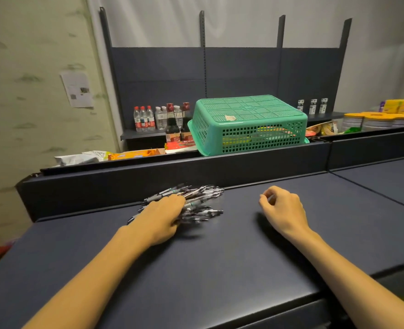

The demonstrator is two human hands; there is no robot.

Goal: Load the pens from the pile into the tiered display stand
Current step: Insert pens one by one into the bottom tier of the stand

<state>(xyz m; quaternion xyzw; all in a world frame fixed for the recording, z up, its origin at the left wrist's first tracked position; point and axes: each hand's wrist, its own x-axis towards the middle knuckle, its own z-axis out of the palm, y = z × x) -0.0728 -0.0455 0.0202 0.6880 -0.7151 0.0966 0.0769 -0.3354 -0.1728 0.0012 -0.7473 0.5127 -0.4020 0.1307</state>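
A pile of dark pens (196, 200) with clear barrels lies on the dark blue counter (220, 257), close to its raised back wall. My left hand (163, 217) rests on the left part of the pile, its fingers dug in among the pens and curled around several of them. The pens look blurred. My right hand (283, 207) hovers on the counter to the right of the pile and apart from it, fingers curled in toward the thumb. A thin pale sliver shows between them, too small to identify. No tiered display stand is in view.
Behind the counter's back wall (196, 167) an upturned green plastic basket (248, 124) sits among snack packets. Water and sauce bottles (163, 119) stand on a shelf beyond it. Yellow-lidded tins (374, 121) are at the far right. A seam splits the counter at right.
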